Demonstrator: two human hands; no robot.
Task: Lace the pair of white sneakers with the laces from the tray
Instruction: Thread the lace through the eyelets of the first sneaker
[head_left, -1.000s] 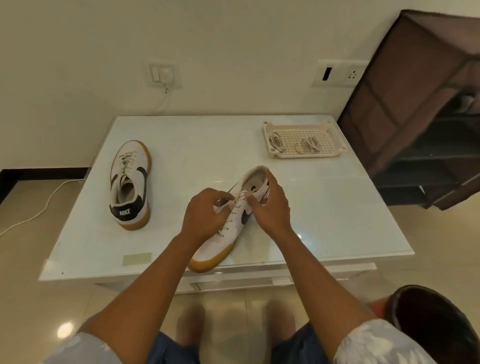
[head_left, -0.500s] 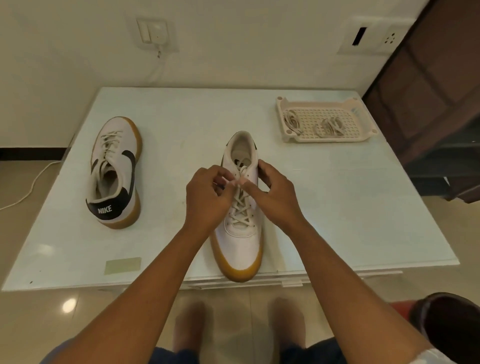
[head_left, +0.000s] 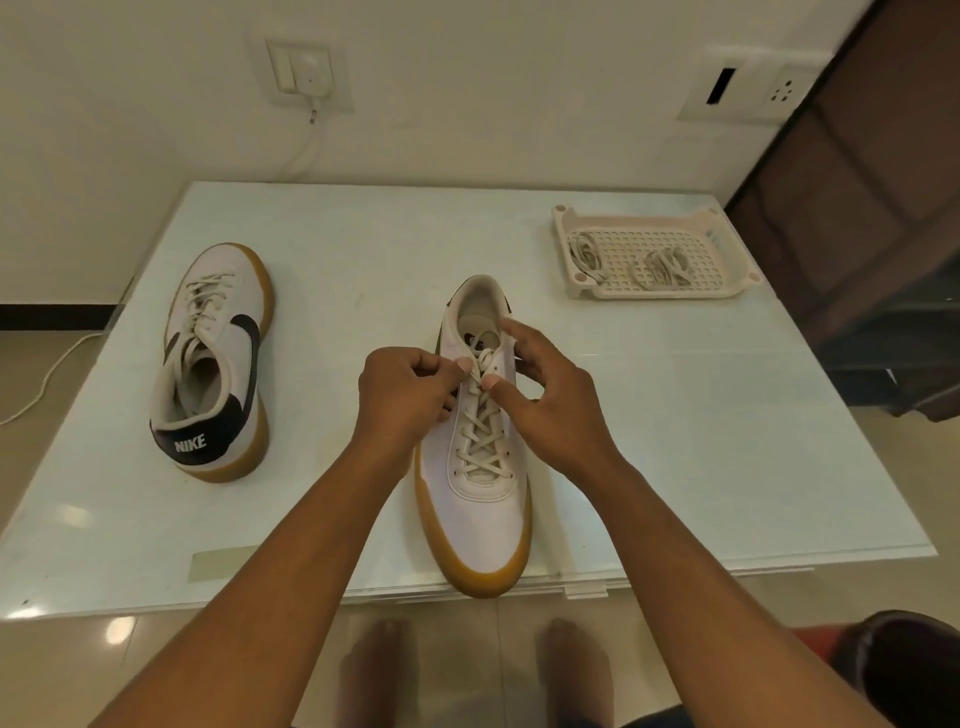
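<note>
A white sneaker with a gum sole (head_left: 483, 525) stands in front of me, toe toward me and over the table's front edge. Its cream lace (head_left: 480, 431) is crossed up through several eyelets. My left hand (head_left: 402, 395) pinches a lace end at the left of the top eyelets. My right hand (head_left: 550, 405) pinches the lace at the right side, fingers over the collar. A second white sneaker (head_left: 213, 358) sits at the left, heel toward me, with a lace in it. The white tray (head_left: 727, 291) at the back right holds two bundled laces (head_left: 662, 267).
The white glass table (head_left: 701, 441) stands against a wall with a switch (head_left: 306, 70) and a socket (head_left: 748, 93). A dark brown cabinet (head_left: 872, 208) stands close to the right. A piece of tape (head_left: 221, 564) lies near the front left edge. My feet are under the table.
The near sneaker has turned from lying at an angle to pointing straight at me. Both hands stay at its upper eyelets. My head has come closer and lower over the table.
</note>
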